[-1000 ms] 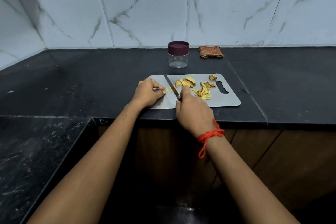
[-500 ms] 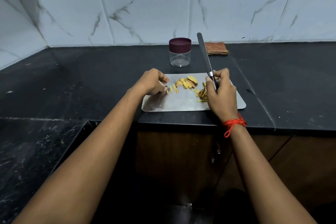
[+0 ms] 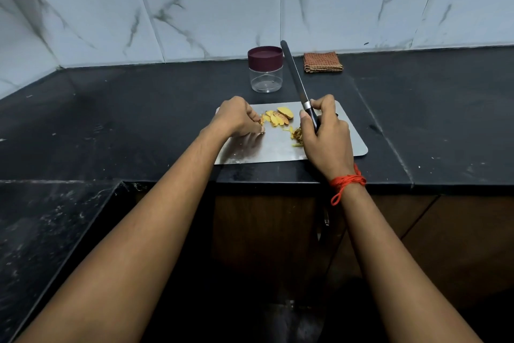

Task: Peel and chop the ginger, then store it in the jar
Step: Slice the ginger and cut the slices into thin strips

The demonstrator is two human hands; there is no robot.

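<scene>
Left hand [image 3: 236, 117] now seemingly pinches ginger slices [image 3: 278, 118]; right hand [image 3: 325, 134] keeps knife [image 3: 294, 75] raised.

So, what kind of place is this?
Most likely a home kitchen: a dark stone counter under marble-look wall tiles, with ginger slices on a steel cutting board and a knife in the right hand.

Single head-worn wide-angle view, facing forward and down; countertop [image 3: 133, 120] close below, tiled wall [image 3: 211, 3] beyond

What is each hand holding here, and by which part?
Right hand grips the knife by its black handle, blade up. Left hand has curled fingertips on ginger pieces on the board; whether it pinches them cannot be told.
</scene>
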